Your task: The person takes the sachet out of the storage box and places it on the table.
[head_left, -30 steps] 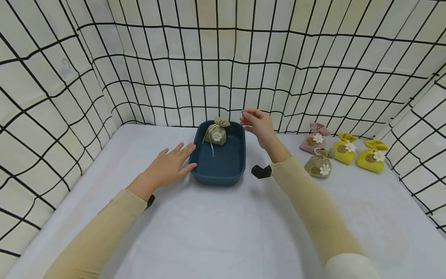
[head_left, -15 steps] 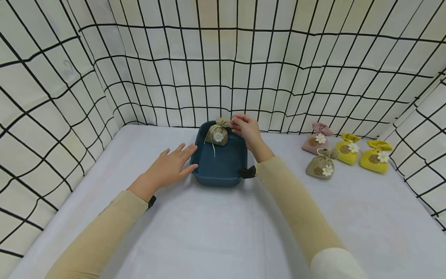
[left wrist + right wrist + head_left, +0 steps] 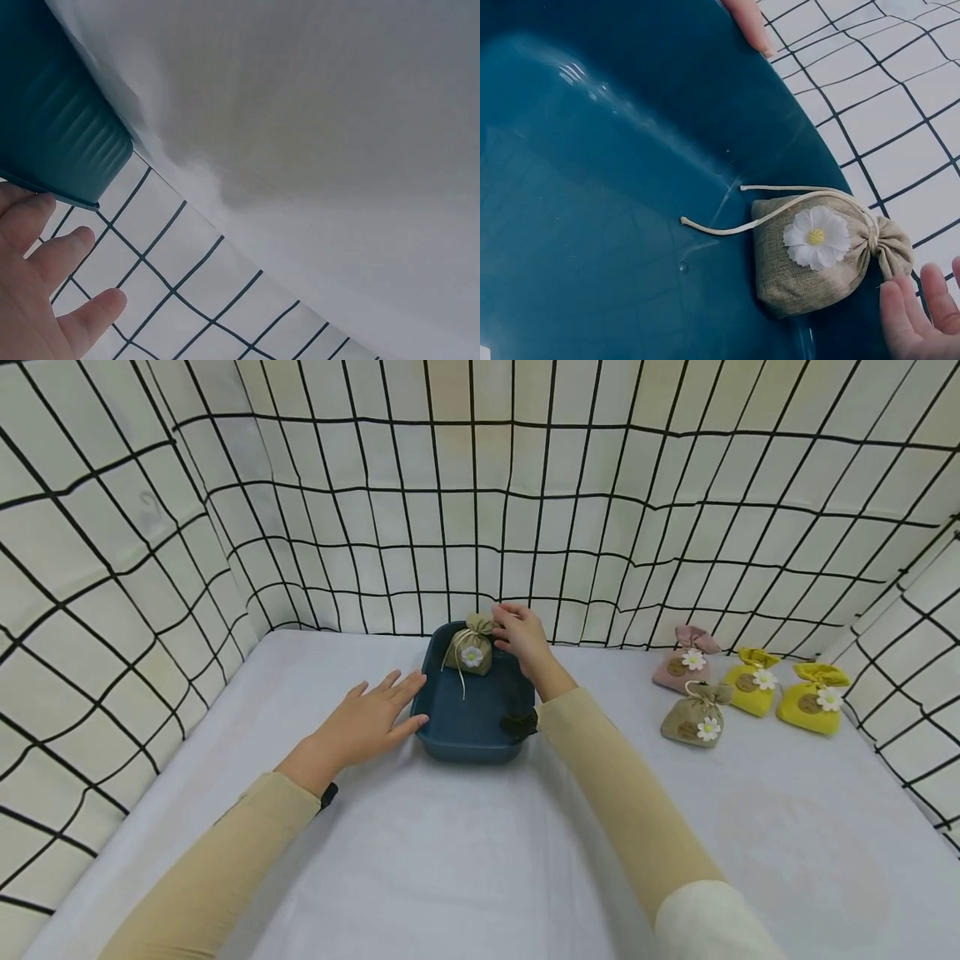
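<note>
A dark blue tub [image 3: 468,752] stands on the white cloth in the head view. Leaning in its far end is a beige drawstring sachet [image 3: 470,658], a white daisy on its front and a cord hanging down. My left hand [image 3: 365,718] has its fingers spread, fingertips at the tub's left rim; the left wrist view shows the fingers [image 3: 67,255] beside its ribbed outer wall. Over the far right part of the tub, my right hand [image 3: 528,647] reaches to the sachet's gathered top. In the right wrist view its fingertips [image 3: 906,300] meet that top edge, fingers loosely bent.
Right of the tub lie a pink sachet [image 3: 678,667], another beige sachet [image 3: 688,725] and two yellow sachets, one in the middle [image 3: 750,693] and one farther right [image 3: 806,714]. A black grid on white cloth [image 3: 510,518] walls the table's back and sides.
My right hand has moved left from beyond the tub's right rim to the sachet's top. The left hand and the sachet in the tub keep their places.
</note>
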Tool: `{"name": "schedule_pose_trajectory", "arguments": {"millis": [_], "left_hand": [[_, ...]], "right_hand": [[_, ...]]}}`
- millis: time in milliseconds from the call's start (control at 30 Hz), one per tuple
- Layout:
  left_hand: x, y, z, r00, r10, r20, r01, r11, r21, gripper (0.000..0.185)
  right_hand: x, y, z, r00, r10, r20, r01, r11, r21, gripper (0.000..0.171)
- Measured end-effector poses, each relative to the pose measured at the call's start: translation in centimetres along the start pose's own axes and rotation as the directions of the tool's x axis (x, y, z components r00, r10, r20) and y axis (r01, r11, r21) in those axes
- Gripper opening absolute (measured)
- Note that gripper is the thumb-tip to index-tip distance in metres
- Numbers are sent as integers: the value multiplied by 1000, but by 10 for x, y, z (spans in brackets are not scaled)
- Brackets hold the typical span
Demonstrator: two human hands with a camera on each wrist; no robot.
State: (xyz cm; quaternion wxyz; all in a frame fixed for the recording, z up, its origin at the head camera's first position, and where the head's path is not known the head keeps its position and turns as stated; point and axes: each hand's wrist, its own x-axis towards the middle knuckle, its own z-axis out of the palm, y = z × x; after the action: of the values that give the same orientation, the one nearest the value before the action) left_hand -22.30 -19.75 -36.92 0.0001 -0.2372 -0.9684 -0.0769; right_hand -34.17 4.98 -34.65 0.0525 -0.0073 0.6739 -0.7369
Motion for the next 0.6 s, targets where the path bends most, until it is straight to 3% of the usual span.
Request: {"name": "schedule_pose_trajectory", "arguments": {"millis": [233, 600], "left_hand": [[0, -1, 2, 1000, 0, 7, 0, 1000, -6, 72], [0, 0, 0, 1000, 1, 8, -1, 1000, -11, 72]], "right_hand": [[4, 5, 7, 999, 0, -36, -4, 995, -96, 49], [5, 18, 9, 992, 125, 27, -120, 981, -155, 64]]}}
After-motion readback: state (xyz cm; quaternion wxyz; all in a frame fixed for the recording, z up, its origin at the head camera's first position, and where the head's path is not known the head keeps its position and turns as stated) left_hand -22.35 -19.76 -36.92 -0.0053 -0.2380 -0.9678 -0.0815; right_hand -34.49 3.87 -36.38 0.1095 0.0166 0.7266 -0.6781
